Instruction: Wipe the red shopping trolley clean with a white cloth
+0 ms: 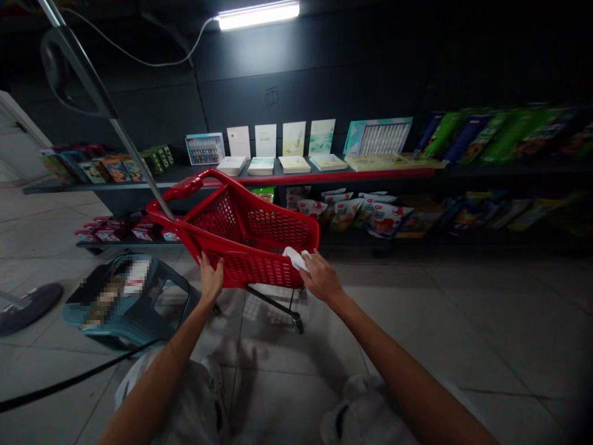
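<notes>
A red plastic shopping cart (259, 216) with perforated walls stands before me, its handle towards the left; nothing shows inside its basket. My left hand (212, 281) holds the near side of the basket close to the handle end, thumb and fingers apart against the red wall. At the front right corner, my right hand (323, 278) is closed around a white cloth (296, 256), pressing it on the rim. The cloth is bunched up, and part of it sticks out to the left of my fingers.
Behind the cart runs a shelf (278, 180) with books, boxes and snack bags (345, 210). A teal plastic stool (139, 309) stands at left, near a person's shoe (32, 309). A metal pole (134, 151) slants across the cart handle. A black cable (78, 378) crosses lower left.
</notes>
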Available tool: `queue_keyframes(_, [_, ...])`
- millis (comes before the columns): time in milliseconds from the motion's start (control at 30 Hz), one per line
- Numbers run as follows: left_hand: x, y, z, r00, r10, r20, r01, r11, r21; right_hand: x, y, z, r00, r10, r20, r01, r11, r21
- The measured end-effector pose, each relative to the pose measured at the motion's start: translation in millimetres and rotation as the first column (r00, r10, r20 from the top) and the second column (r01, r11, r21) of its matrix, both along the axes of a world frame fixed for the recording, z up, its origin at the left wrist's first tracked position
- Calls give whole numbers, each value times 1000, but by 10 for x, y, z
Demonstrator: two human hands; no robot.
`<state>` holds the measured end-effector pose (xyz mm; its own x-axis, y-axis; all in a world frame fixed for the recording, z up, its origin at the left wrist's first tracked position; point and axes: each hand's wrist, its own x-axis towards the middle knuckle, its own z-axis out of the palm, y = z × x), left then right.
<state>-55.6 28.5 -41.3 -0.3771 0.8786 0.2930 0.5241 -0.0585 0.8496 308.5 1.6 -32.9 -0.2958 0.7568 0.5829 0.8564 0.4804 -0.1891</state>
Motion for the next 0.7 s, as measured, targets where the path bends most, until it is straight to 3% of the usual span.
queue_keyframes(167, [463, -187, 55, 987, -130, 96, 138, 987, -86, -143, -117, 97, 998, 36, 44, -36, 999, 14])
queue_keyframes(300, [737, -281, 105, 982, -141, 127, 150, 986, -68, -300, -224, 166, 994, 89, 58, -89, 996, 2])
queue_keyframes(700, [770, -279, 314, 988, 15, 157, 8, 990, -141, -704, -423, 224, 961, 276, 36, -272, 958, -89])
